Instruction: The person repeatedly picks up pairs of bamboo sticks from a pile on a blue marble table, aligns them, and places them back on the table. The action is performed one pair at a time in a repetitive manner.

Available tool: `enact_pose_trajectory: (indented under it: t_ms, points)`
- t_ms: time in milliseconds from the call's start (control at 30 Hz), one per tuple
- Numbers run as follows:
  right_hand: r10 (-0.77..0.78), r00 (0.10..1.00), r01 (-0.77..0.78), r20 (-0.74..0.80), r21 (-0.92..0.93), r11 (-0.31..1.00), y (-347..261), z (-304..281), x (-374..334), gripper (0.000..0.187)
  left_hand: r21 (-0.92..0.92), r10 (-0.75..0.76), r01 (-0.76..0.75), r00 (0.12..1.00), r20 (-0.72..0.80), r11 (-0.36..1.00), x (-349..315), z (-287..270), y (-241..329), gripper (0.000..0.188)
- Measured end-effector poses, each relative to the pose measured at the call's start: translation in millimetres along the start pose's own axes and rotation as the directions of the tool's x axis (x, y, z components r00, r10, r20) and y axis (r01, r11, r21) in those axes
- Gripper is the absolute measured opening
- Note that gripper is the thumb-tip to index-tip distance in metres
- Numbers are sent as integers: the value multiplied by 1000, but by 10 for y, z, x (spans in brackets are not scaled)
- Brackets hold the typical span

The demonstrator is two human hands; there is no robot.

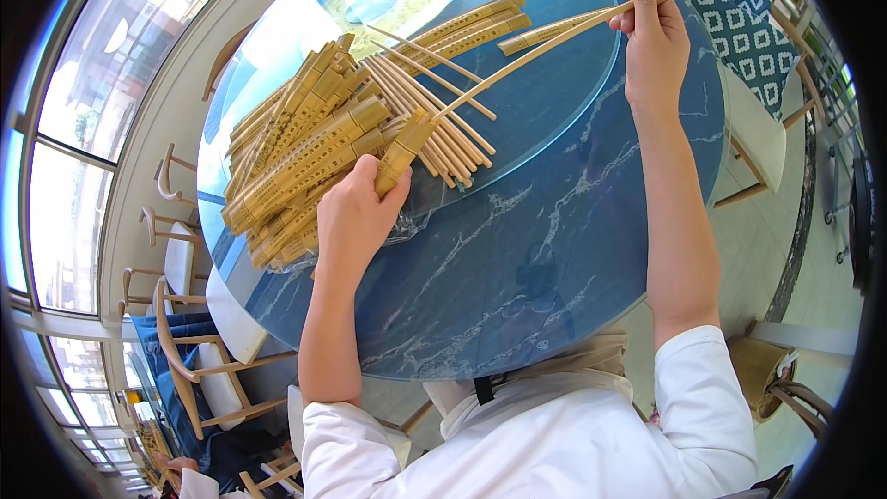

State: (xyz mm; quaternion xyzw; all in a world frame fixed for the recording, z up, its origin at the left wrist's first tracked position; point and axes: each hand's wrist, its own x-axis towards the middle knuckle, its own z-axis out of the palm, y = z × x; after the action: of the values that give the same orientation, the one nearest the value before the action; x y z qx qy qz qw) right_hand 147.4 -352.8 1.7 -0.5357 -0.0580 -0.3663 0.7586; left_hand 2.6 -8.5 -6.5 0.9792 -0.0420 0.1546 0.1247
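My left hand is closed around the lower part of a yellow-brown paper chopstick sleeve, beside a large pile. Out at the upper right, my right hand pinches the far end of a pair of wooden chopsticks. The other end of the chopsticks reaches the mouth of that sleeve; whether their tips are still inside is hard to make out. Many sleeved chopsticks lie heaped to the left. Right of the heap, bare chopsticks lie loosely side by side, two of them crossing askew.
Beyond the bare chopsticks lie more paper sleeves, with another sleeve near my right hand. Everything rests on a blue marbled round table with a glass turntable. Wooden chairs stand left. Another person's hand shows at lower left.
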Motion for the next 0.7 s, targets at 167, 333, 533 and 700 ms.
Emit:
enact_pose_trajectory:
  t_ms: [167,333,533,700]
  points:
    - [76,996,-72,47,-88,994,25,12,-35,31,-42,58,-60,997,-44,997,-5,3,2,40]
    - [150,987,-130,54,-266,955,27,91,-117,37,-74,139,-147,985,-102,986,-25,30,-9,39]
    - [159,953,-56,258,-365,929,-73,365,-488,45,-72,118,-126,987,-105,989,-33,33,-6,38]
    - [323,863,-140,388,-429,892,-269,496,-723,54,-29,77,-79,993,-88,996,-14,36,-62,38]
